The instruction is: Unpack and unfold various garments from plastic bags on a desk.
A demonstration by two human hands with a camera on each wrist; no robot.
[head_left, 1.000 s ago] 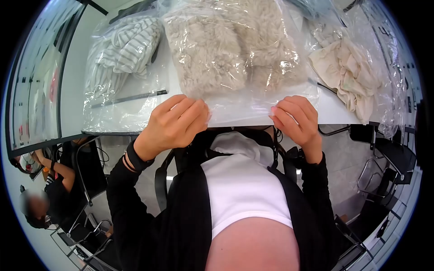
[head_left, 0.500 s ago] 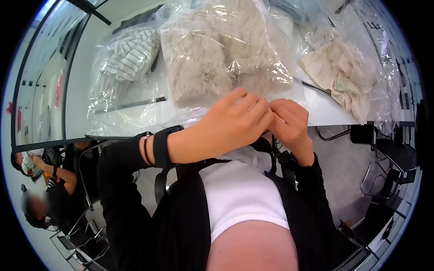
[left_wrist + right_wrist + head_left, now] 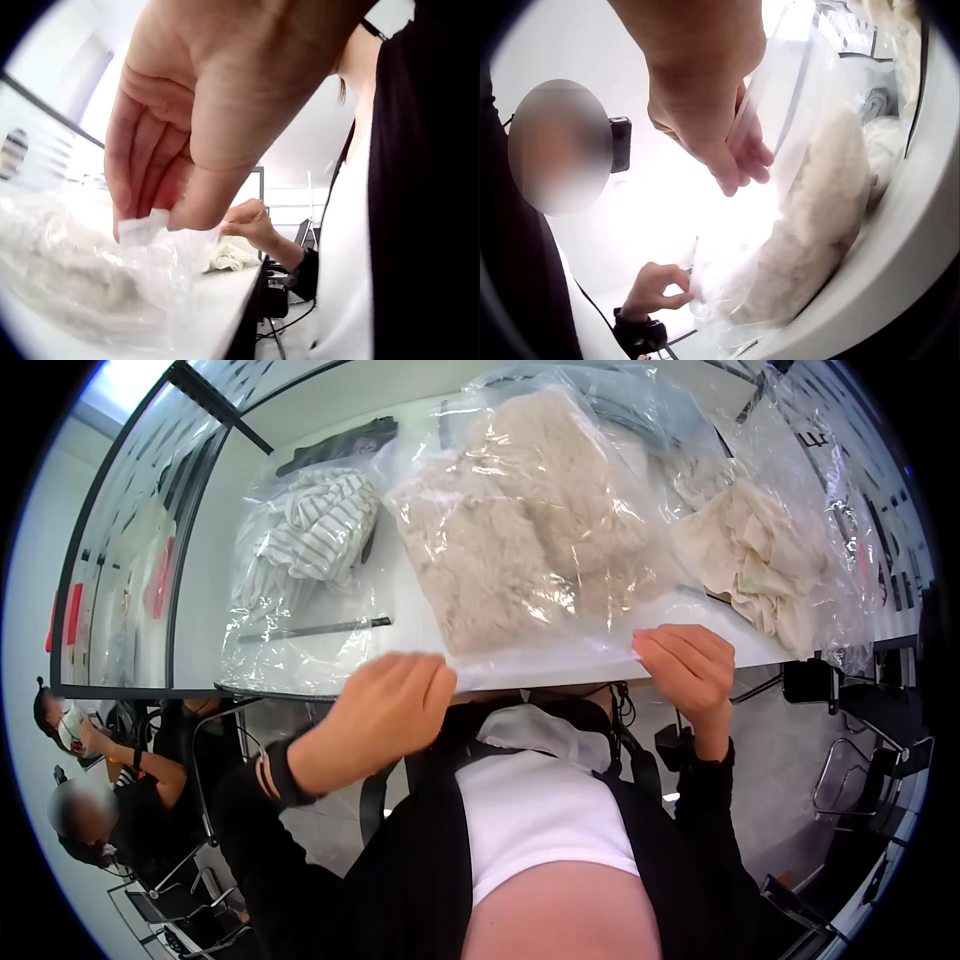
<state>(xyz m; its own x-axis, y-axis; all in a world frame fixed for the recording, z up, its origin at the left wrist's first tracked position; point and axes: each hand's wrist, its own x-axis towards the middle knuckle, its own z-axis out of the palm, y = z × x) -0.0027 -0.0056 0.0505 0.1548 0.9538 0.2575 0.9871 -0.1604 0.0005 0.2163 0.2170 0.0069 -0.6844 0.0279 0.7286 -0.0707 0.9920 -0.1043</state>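
Note:
A clear plastic bag (image 3: pixel 590 645) with a folded, fluffy beige item (image 3: pixel 500 540) inside lies on the white table, its mouth toward me at the front edge. My left hand (image 3: pixel 385 705) is at the left end of that mouth. In the left wrist view its thumb and fingers pinch the bag's edge at a small white piece (image 3: pixel 142 229). My right hand (image 3: pixel 692 668) pinches the right corner of the mouth between thumb and fingers. Seen from the right wrist, the plastic stretches between both hands, lifted at the edge.
To the left lies a bagged striped garment (image 3: pixel 310 530) with a dark strip (image 3: pixel 320 630) before it. A bagged cream cloth (image 3: pixel 755 560) lies on the right, a bluish bag (image 3: pixel 640 405) behind. Chairs (image 3: pixel 860 700) stand right, and another person (image 3: pixel 130 790) sits left.
My left hand went right along the bag's mouth to meet the right hand, then came back to the left end. The right hand stayed near the right corner. The head view has shifted.

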